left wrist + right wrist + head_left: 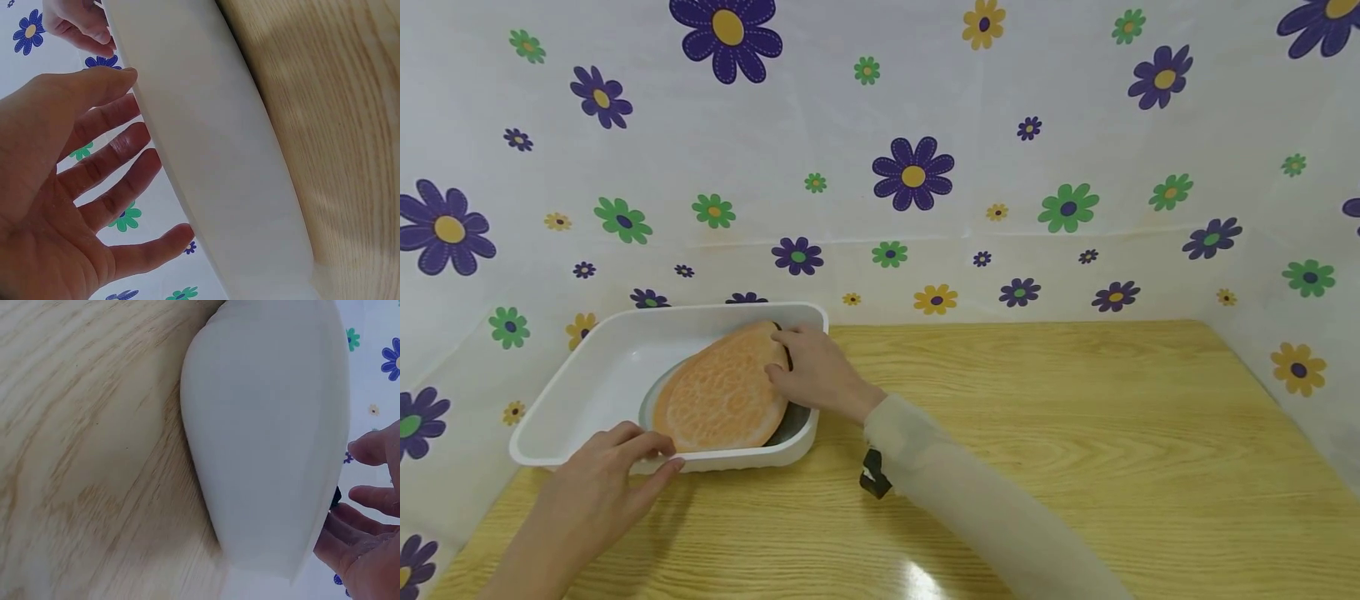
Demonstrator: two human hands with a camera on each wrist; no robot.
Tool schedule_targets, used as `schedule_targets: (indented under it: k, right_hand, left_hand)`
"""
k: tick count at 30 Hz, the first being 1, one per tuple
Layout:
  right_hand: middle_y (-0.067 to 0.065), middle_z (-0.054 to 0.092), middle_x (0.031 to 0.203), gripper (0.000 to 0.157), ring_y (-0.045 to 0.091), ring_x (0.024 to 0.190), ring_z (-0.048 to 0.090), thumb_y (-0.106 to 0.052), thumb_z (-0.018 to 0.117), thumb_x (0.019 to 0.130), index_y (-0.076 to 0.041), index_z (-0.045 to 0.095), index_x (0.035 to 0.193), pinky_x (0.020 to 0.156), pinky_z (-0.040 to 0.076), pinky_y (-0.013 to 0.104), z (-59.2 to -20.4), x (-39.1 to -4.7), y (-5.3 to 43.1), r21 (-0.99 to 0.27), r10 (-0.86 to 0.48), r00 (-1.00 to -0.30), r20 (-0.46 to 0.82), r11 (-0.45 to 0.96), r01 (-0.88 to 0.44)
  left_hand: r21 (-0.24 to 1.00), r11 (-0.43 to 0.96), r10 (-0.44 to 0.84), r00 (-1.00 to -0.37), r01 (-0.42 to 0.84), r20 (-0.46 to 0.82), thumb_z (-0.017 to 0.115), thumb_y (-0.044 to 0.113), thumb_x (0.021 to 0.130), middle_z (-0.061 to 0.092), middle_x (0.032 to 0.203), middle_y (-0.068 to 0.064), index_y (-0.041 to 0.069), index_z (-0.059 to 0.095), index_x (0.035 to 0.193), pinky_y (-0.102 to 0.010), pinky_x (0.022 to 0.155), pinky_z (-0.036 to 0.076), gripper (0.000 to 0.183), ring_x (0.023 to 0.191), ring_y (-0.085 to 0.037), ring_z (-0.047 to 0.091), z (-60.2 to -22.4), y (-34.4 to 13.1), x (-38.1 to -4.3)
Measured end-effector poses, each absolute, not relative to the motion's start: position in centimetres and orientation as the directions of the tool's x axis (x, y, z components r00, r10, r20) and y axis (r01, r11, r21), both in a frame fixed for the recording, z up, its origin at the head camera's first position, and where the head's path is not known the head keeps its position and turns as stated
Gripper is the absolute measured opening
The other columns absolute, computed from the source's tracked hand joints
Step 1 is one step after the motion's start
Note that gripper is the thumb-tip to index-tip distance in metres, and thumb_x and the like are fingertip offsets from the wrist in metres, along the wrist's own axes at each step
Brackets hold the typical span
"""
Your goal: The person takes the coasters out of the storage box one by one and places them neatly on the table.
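Observation:
A white basin (572, 387) stands at the back left of the wooden table. Inside it, a flat orange oval piece (722, 387) with a mottled pattern leans over a pale rim and something dark grey (788, 425); its exact kind is unclear. My left hand (606, 479) holds the basin's front rim, thumb outside and fingertips over the edge, as the left wrist view also shows. At the basin's right end, my right hand (820, 371) grips the upper right edge of the orange piece. Some right fingertips are hidden behind the basin wall in the right wrist view.
The wooden table (1037, 433) extends to the right of the basin. A flower-printed white sheet (835, 125) rises behind it and along both sides. A black strap piece (874, 473) hangs below the right sleeve (970, 492).

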State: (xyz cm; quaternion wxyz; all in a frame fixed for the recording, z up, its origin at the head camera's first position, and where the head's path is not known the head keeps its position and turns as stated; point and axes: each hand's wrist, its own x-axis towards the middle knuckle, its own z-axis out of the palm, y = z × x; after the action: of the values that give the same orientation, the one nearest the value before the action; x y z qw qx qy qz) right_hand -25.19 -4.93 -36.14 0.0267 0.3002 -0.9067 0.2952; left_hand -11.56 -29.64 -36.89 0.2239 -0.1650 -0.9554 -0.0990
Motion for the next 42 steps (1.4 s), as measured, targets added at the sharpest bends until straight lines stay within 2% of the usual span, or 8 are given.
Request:
schedule_targets:
  k: [5,9,15,19,24,29,37,42]
  right_hand:
    - [0.017,0.053,0.147,0.056,0.027,0.135,0.054,-0.026,0.065,0.099,-0.002,0.052,0.148,0.113,0.046,0.032,-35.74,-24.96,-5.44,-0.587,-0.519,-0.825,0.221,0.605,-0.538]
    - [0.018,0.052,0.147,0.06,0.026,0.125,0.061,-0.02,0.071,0.095,-0.002,0.051,0.148,0.101,0.053,0.027,-35.64,-24.97,-5.75,-0.666,-0.464,-0.862,0.206,0.579,-0.47]
    - [0.016,0.069,0.13,0.043,0.023,0.112,0.073,-0.011,0.074,0.087,-0.001,0.064,0.128,0.084,0.061,0.028,-35.63,-24.92,-5.74,-0.823,-0.329,-0.936,0.128,0.492,-0.285]
    - [0.012,0.076,0.113,0.03,0.017,0.093,0.072,-0.009,0.073,0.085,-0.003,0.071,0.115,0.073,0.058,0.024,-35.68,-24.82,-5.55,-0.863,-0.289,-0.955,0.071,0.462,-0.204]
    - [0.012,0.077,0.11,0.045,0.014,0.085,0.067,-0.004,0.068,0.085,-0.008,0.068,0.131,0.069,0.055,0.021,-35.61,-24.81,-5.41,-0.847,-0.321,-0.944,0.077,0.478,-0.232]
    - [0.02,0.069,0.123,0.057,0.022,0.083,0.074,0.002,0.059,0.091,-0.007,0.052,0.147,0.061,0.063,0.033,-35.41,-24.58,-5.59,-0.896,-0.363,-0.932,0.005,0.413,-0.166]
    - [0.023,0.064,0.133,0.058,0.035,0.069,0.076,0.006,0.056,0.091,-0.009,0.051,0.147,0.06,0.063,0.042,-35.7,-24.3,-5.57,-0.951,-0.337,-0.941,-0.021,0.297,-0.085]
    - [0.02,0.065,0.133,0.058,0.035,0.064,0.074,0.007,0.057,0.09,-0.013,0.055,0.144,0.062,0.063,0.045,-36.06,-24.32,-5.54,-0.974,-0.311,-0.95,-0.013,0.219,-0.058]
  left_hand:
    - [0.107,0.921,0.283,-0.83,0.375,0.481,0.088,0.014,0.074,0.066,0.085,0.01,0.023,0.073,0.084,-0.034,0.063,0.051,0.02,0.076,-0.021,0.064,-37.05,-29.67,-11.6]
    - [0.108,0.92,0.283,-0.828,0.378,0.484,0.088,0.013,0.074,0.065,0.084,0.01,0.023,0.072,0.084,-0.033,0.063,0.05,0.021,0.075,-0.021,0.063,-37.08,-29.66,-11.59]
    - [0.118,0.922,0.276,-0.837,0.37,0.472,0.088,0.014,0.075,0.065,0.085,0.01,0.024,0.072,0.085,-0.034,0.063,0.05,0.02,0.076,-0.02,0.063,-36.94,-29.55,-11.54]
    - [0.122,0.923,0.271,-0.842,0.365,0.466,0.088,0.015,0.076,0.065,0.086,0.01,0.024,0.072,0.085,-0.033,0.063,0.05,0.02,0.076,-0.02,0.062,-36.9,-29.44,-11.54]
    - [0.121,0.923,0.273,-0.845,0.364,0.459,0.088,0.015,0.076,0.065,0.086,0.01,0.023,0.073,0.085,-0.033,0.064,0.05,0.019,0.076,-0.02,0.063,-36.87,-29.41,-11.53]
    - [0.122,0.928,0.269,-0.859,0.352,0.435,0.087,0.016,0.077,0.065,0.084,0.009,0.022,0.074,0.085,-0.034,0.064,0.052,0.017,0.075,-0.018,0.062,-36.62,-29.47,-11.49]
    - [0.139,0.935,0.249,-0.881,0.328,0.402,0.087,0.017,0.079,0.064,0.084,0.008,0.022,0.073,0.086,-0.034,0.065,0.052,0.016,0.076,-0.017,0.061,-36.55,-29.49,-11.31]
    - [0.143,0.936,0.243,-0.884,0.323,0.4,0.087,0.017,0.079,0.064,0.084,0.007,0.022,0.074,0.086,-0.034,0.064,0.051,0.016,0.076,-0.017,0.061,-36.51,-29.53,-11.39]
